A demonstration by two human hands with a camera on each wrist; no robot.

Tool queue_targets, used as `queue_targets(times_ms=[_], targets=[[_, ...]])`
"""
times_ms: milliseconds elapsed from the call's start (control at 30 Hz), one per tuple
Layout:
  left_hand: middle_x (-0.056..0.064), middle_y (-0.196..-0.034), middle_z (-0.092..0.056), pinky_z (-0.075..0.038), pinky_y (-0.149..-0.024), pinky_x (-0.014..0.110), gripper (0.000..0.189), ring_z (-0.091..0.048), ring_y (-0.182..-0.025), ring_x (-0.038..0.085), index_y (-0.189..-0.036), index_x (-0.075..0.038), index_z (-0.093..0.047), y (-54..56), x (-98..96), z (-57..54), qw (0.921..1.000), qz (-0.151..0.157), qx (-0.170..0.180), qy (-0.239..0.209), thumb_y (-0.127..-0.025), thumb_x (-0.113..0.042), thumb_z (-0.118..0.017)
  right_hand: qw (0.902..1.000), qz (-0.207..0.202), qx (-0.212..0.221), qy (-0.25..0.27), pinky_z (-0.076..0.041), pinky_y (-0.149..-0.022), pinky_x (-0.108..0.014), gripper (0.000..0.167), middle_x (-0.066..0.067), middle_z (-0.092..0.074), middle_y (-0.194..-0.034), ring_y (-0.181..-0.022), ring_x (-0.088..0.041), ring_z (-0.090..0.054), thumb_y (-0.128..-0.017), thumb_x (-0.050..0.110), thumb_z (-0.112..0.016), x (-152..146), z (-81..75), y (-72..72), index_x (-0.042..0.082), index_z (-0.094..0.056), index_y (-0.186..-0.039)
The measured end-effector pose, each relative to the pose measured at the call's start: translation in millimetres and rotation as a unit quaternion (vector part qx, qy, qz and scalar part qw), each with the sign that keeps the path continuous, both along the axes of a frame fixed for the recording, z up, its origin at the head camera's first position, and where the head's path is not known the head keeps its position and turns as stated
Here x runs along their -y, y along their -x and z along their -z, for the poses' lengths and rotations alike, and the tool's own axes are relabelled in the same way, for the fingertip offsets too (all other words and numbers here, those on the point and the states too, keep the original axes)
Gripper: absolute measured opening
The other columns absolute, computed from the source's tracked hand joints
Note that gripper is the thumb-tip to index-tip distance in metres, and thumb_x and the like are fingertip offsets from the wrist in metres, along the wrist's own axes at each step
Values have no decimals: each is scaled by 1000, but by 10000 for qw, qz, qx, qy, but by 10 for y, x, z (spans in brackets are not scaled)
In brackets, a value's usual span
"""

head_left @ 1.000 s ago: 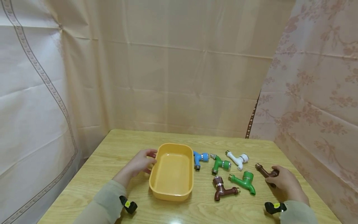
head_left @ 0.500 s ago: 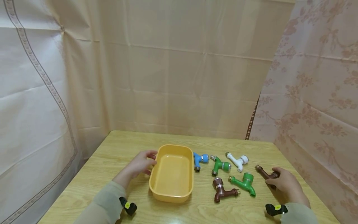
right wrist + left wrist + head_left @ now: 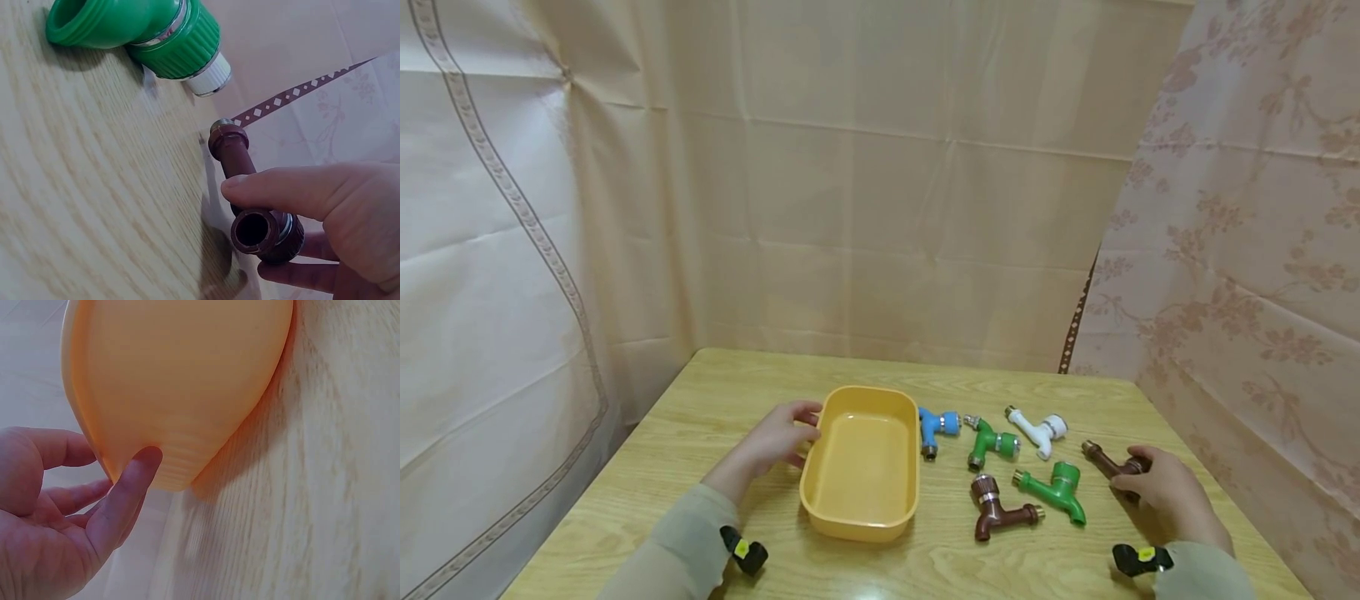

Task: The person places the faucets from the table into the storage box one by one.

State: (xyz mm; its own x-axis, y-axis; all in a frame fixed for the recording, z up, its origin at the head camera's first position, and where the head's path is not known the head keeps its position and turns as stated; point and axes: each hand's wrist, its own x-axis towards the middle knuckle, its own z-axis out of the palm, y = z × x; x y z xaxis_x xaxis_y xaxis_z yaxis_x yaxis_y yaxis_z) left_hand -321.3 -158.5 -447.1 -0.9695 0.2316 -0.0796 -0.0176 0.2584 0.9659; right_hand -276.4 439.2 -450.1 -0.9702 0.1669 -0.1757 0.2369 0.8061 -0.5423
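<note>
My right hand (image 3: 1172, 487) grips a dark brown faucet (image 3: 1102, 458) at the table's right side. In the right wrist view, the thumb lies over this brown tap's body (image 3: 236, 156) and fingers are behind its handle; its spout opening faces the camera. Whether it touches the table is hard to tell. My left hand (image 3: 778, 437) rests against the left side of a yellow plastic basin (image 3: 859, 529), which has nothing in it. In the left wrist view, a fingertip (image 3: 149, 459) presses the basin's outer wall (image 3: 181, 381), while other fingers lie by its rim.
Between basin and right hand lie a blue faucet (image 3: 931, 427), a green faucet (image 3: 983, 446), a white faucet (image 3: 1041, 433), another green faucet (image 3: 1052, 487) and a reddish-brown faucet (image 3: 992, 512). Curtains surround the wooden table (image 3: 745, 542).
The brown faucet in my right hand has shifted very slightly to the left at its threaded end. My left hand and the basin stay where they were.
</note>
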Motion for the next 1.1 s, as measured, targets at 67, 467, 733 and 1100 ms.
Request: queue_targets(times_ms=[67, 467, 733, 1100], targets=[[19, -122, -57, -63, -63, 45, 54, -66, -92, 27, -144, 1, -51, -1, 1, -1, 10000, -3, 14, -3, -92, -3, -66, 10000, 7, -30, 49, -46, -92, -67, 96, -35, -55, -129, -112, -48, -54, -82, 45, -82, 7, -6, -3, -15, -40, -145], [19, -122, -57, -63, -63, 44, 54, -67, -92, 27, -145, 1, -50, -5, -11, -15, 10000, 10, 37, 54, -93, -2, -66, 9995, -160, -261, 105, -50, -88, -62, 92, -32, -57, -129, -112, -45, -57, -88, 43, -78, 78, -75, -39, -14, -37, -148], [20, -122, -56, -63, -63, 44, 55, -66, -91, 27, -146, 2, -49, -12, -7, -11, 10000, 57, 5, 17, -93, -2, -64, 9982, -227, -535, -145, -49, -88, -63, 92, -26, -63, -121, -108, -42, -59, -85, 43, -80, 176, -140, -46, -13, -40, -147], [20, -122, -57, -63, -62, 44, 53, -67, -90, 27, -145, 2, -50, 10, -1, -5, 10000, 28, -22, 45, -94, -1, -64, 9936, -474, -975, -329, -49, -87, -61, 85, -20, -68, -111, -101, -37, -62, -87, 36, -81, 294, -206, 9, -13, -42, -144]])
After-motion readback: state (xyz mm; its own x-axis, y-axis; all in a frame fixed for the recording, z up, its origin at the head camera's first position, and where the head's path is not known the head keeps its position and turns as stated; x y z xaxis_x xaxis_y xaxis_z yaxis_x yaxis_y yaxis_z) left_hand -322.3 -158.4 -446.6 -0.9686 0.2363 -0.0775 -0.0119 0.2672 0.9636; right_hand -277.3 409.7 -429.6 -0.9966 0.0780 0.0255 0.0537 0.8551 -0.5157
